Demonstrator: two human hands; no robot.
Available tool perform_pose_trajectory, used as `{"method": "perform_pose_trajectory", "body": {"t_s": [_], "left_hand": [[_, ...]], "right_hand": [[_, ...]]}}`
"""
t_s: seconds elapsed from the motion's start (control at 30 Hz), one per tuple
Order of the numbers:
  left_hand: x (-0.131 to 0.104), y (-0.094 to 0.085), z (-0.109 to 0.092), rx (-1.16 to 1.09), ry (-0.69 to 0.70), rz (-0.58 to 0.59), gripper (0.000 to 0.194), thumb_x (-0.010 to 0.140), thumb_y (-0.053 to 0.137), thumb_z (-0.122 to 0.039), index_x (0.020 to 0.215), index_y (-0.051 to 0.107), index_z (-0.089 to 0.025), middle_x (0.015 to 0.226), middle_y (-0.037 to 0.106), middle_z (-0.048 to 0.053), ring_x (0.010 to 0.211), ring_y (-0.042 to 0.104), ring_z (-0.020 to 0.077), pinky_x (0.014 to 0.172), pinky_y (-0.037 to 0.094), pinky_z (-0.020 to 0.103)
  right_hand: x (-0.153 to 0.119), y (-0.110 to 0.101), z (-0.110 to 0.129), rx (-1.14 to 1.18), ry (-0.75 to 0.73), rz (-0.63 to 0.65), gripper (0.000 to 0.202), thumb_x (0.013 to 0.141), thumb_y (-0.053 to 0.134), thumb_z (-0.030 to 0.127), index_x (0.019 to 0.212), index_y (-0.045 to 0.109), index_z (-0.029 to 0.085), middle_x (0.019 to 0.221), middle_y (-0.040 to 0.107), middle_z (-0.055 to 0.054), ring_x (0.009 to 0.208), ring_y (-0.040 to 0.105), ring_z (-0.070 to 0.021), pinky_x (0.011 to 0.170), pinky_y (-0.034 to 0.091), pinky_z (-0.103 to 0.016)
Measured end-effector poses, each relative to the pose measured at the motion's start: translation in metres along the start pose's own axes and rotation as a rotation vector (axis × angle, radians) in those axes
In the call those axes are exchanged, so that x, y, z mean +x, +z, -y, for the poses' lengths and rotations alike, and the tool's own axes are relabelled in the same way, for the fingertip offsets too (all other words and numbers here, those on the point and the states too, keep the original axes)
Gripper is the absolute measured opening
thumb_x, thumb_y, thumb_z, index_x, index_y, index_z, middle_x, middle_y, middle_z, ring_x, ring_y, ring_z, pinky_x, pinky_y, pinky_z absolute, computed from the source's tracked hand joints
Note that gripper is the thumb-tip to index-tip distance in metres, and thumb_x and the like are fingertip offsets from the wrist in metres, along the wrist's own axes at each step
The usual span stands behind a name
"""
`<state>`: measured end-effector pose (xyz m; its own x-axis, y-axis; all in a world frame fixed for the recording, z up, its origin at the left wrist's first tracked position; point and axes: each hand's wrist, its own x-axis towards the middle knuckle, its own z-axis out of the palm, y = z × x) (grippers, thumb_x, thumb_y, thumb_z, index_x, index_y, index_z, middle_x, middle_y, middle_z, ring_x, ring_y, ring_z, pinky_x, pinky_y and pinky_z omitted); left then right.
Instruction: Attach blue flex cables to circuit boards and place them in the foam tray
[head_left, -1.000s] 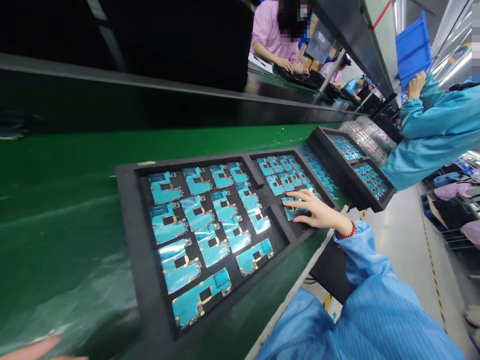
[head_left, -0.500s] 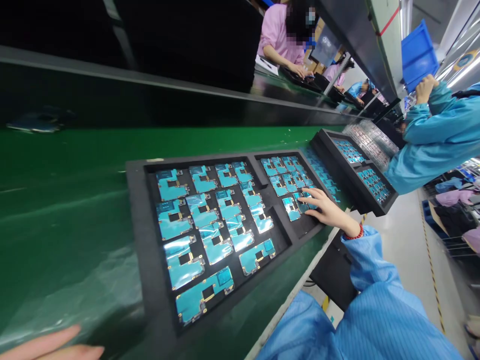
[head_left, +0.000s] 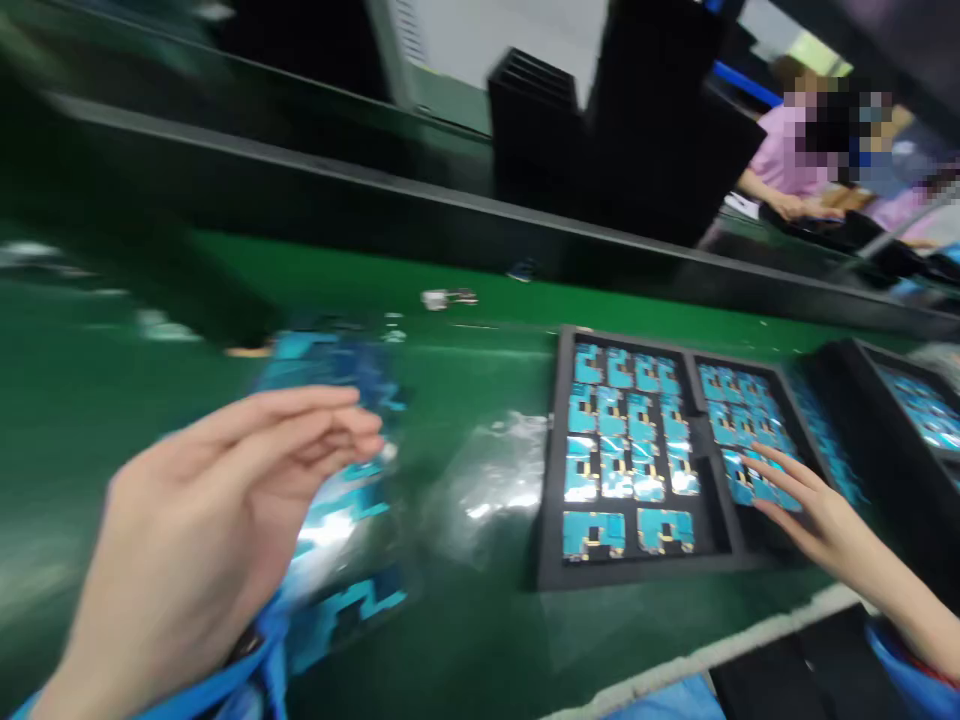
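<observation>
While the left hand (head_left: pixel 202 500) is hovering beside bench-top circuit boards (head_left: pixel 311 632), the right hand's (head_left: pixel 840 525) fingers are touching a circuit board (head_left: pixel 739 480) beneath them in the black tray (head_left: pixel 552 540), dividing attention between two groups, either hand's grasp being impossible to tell.

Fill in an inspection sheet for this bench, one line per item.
Surface: green, glossy, with glare patches
Job's things: blue boards in a two-section black tray; more boards lie left of it
Clutter: small pale item behind, too blurred to identify
Hands: left over the left-side boards, grip unclear; right at boards in the tray's right section
Cables: nothing seen
Surroundings: person in pink beyond the bench; another black tray at right
</observation>
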<state>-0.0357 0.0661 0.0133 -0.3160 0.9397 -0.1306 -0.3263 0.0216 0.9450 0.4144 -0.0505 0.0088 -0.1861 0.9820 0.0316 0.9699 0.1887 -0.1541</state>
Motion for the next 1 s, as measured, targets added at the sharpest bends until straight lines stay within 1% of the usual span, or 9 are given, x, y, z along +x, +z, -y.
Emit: {"method": "perform_pose_trajectory", "body": {"t_s": [0.07, 0.17, 0.27, 0.37, 0.47, 0.6, 0.77, 0.9, 1.0], "left_hand": [[0.013, -0.007, -0.019, -0.183, 0.008, -0.186, 0.02, 0.065, 0.052, 0.001, 0.067, 0.068, -0.01, 0.056, 0.061, 0.004, 0.054, 0.058, 0.0115, 0.052, 0.052, 0.017], [0.029, -0.02, -0.037, -0.312, 0.014, -0.293, 0.023, 0.07, 0.043, 0.0, 0.068, 0.063, -0.011, 0.047, 0.043, -0.003, 0.042, 0.04, 0.0076, 0.042, 0.04, 0.016], [0.041, -0.035, -0.036, -0.352, 0.034, -0.336, 0.024, 0.075, 0.038, -0.001, 0.069, 0.059, -0.012, 0.045, 0.033, -0.006, 0.039, 0.03, 0.007, 0.04, 0.033, 0.016], [0.052, -0.046, -0.022, -0.347, 0.001, -0.339, 0.028, 0.085, 0.037, -0.001, 0.07, 0.057, -0.012, 0.047, 0.034, -0.008, 0.04, 0.03, 0.0066, 0.04, 0.033, 0.016], [0.059, -0.047, -0.006, -0.325, -0.038, -0.298, 0.021, 0.094, 0.05, -0.014, 0.075, 0.058, -0.013, 0.055, 0.041, -0.008, 0.042, 0.036, 0.0063, 0.041, 0.035, 0.018], [0.056, -0.04, 0.002, -0.303, -0.057, -0.199, 0.015, 0.088, 0.054, -0.012, 0.075, 0.062, -0.013, 0.055, 0.043, -0.007, 0.045, 0.04, 0.0076, 0.043, 0.037, 0.019], [0.054, -0.037, 0.002, -0.243, -0.027, -0.173, 0.01, 0.068, 0.053, -0.011, 0.07, 0.063, -0.015, 0.051, 0.04, -0.006, 0.045, 0.038, 0.0074, 0.047, 0.037, 0.017], [0.057, -0.043, -0.001, -0.099, 0.01, -0.198, 0.009, 0.063, 0.055, -0.019, 0.07, 0.061, -0.018, 0.053, 0.042, -0.006, 0.047, 0.042, 0.0088, 0.049, 0.039, 0.019], [0.049, -0.049, -0.012, 0.117, 0.051, -0.179, 0.012, 0.064, 0.056, -0.022, 0.072, 0.065, -0.02, 0.06, 0.055, -0.001, 0.056, 0.053, 0.0139, 0.054, 0.044, 0.024]], "right_hand": [[0.027, -0.014, 0.03, 0.009, -0.169, 0.04, 0.046, 0.095, 0.051, 0.032, 0.141, 0.044, 0.031, 0.146, 0.047, -0.009, 0.131, 0.051, -0.0268, 0.106, 0.048, -0.047], [0.081, -0.018, 0.107, 0.089, -0.474, 0.139, 0.044, 0.099, 0.045, 0.029, 0.142, 0.042, 0.026, 0.146, 0.049, -0.008, 0.133, 0.049, -0.0214, 0.109, 0.048, -0.039], [0.133, 0.008, 0.185, 0.173, -0.679, 0.265, 0.046, 0.1, 0.04, 0.036, 0.14, 0.046, 0.014, 0.147, 0.046, -0.015, 0.137, 0.045, -0.0251, 0.113, 0.043, -0.043], [0.16, 0.049, 0.23, 0.115, -0.568, 0.354, 0.087, 0.085, 0.054, 0.064, 0.142, 0.04, -0.001, 0.149, 0.035, -0.031, 0.141, 0.033, -0.0418, 0.112, 0.034, -0.06], [0.162, 0.073, 0.244, 0.017, -0.494, 0.383, 0.106, 0.076, 0.061, 0.069, 0.144, 0.033, -0.007, 0.151, 0.022, -0.037, 0.143, 0.02, -0.0482, 0.113, 0.028, -0.063], [0.161, 0.07, 0.251, 0.029, -0.482, 0.383, 0.101, 0.081, 0.06, 0.064, 0.146, 0.028, -0.006, 0.154, 0.017, -0.035, 0.145, 0.018, -0.0448, 0.115, 0.027, -0.061], [0.178, 0.084, 0.277, 0.157, -0.757, 0.352, 0.1, 0.08, 0.058, 0.066, 0.148, 0.026, 0.0, 0.155, 0.022, -0.027, 0.146, 0.024, -0.0376, 0.114, 0.03, -0.06], [0.188, 0.103, 0.286, 0.165, -0.852, 0.265, 0.052, 0.093, 0.054, 0.045, 0.132, 0.051, 0.011, 0.147, 0.045, -0.021, 0.137, 0.044, -0.0305, 0.114, 0.03, -0.057], [0.196, 0.094, 0.284, 0.264, -0.842, 0.253, 0.028, 0.098, 0.048, 0.034, 0.114, 0.062, 0.017, 0.125, 0.065, -0.015, 0.117, 0.062, -0.0248, 0.107, 0.041, -0.049]]}}
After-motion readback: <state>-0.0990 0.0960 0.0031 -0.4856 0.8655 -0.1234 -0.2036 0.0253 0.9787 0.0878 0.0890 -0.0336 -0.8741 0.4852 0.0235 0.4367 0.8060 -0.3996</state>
